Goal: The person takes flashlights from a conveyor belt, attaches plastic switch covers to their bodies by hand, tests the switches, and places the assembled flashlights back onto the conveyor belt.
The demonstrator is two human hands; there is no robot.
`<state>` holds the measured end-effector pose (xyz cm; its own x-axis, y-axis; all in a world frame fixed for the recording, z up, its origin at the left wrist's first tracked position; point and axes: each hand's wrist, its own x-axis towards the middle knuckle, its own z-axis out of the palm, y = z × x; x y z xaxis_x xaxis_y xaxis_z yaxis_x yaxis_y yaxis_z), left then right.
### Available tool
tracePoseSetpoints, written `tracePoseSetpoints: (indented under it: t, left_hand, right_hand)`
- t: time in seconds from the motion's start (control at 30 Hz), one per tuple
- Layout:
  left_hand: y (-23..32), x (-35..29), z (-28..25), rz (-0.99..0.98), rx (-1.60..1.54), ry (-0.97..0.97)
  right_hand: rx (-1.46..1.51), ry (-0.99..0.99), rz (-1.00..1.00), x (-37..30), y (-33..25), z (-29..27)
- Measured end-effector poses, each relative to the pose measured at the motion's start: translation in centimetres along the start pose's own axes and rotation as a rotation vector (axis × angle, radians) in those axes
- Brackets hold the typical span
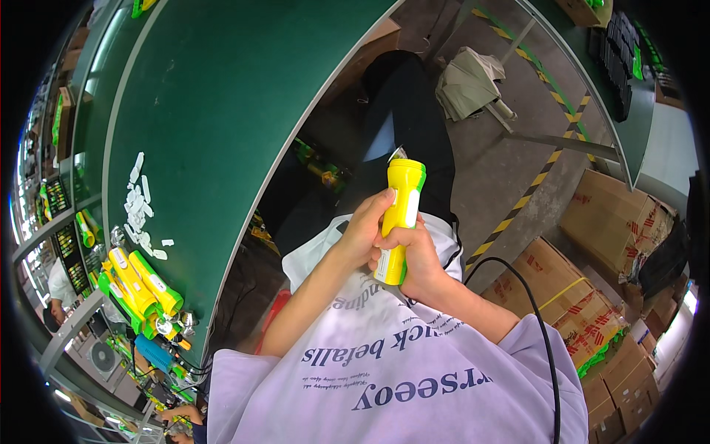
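Note:
Over my lap I hold a yellow and green flashlight point(404, 194), its wide head end pointing away from me. My left hand point(367, 226) is closed round its left side, with the thumb near the switch area. My right hand point(418, 255) wraps the lower body from the right. A shiny, silvery piece point(399, 153) sticks up at the rim of the head; whether it is attached cannot be made out. On the green table point(214, 96) to my left lie a scatter of small white plastic pieces point(137, 211) and several more yellow and green flashlights point(140, 285).
A blue tool point(152, 353) with cables lies beyond the flashlights. Cardboard boxes point(543, 277) are stacked at right, and a black cable point(540, 318) curves past my right arm. A beige umbrella point(470, 83) stands ahead. Another person's arm point(185, 412) shows at lower left.

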<state>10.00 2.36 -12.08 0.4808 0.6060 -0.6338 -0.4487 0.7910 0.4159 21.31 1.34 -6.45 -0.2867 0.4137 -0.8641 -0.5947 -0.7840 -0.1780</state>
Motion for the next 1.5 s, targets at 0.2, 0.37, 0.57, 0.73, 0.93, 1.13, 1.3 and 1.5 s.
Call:
tracePoseSetpoints:
  t: [0.2, 0.37, 0.57, 0.73, 0.93, 1.13, 1.3, 1.5]
  left_hand:
    - [0.9, -0.3, 0.5, 0.080, 0.075, 0.003]
    - [5.7, -7.6, 3.5, 0.761, 0.908, 0.422]
    - [15.6, -19.1, 5.9, 1.436, 1.847, 0.582]
    - [17.6, -21.0, 6.0, 0.758, 1.912, 0.441]
    - [18.7, -21.8, 2.0, 0.726, 1.520, 0.482]
    - [23.4, -23.3, -2.8, 0.669, 1.024, 0.721]
    - [31.0, -22.8, -11.8, 0.799, 0.955, 1.061]
    - [42.6, -22.5, -26.5, 0.579, 1.016, 1.648]
  right_hand:
    - [-0.068, -0.024, -0.037, -0.2, -0.6, 0.4]
    - [-0.741, -0.271, -0.300, -4.4, -4.1, 2.9]
    - [-2.089, -0.334, -1.314, -5.3, -7.4, 9.5]
    - [-2.157, -0.499, -1.819, -7.0, -7.1, 16.3]
    - [-1.508, -0.808, -1.653, -9.8, -8.9, 18.8]
    - [-0.916, -0.464, -1.590, -6.5, -11.8, 17.4]
    - [-0.828, -0.412, -1.286, -1.1, -12.3, 18.1]
    - [-1.118, -0.321, -1.187, 5.8, -10.8, 17.8]
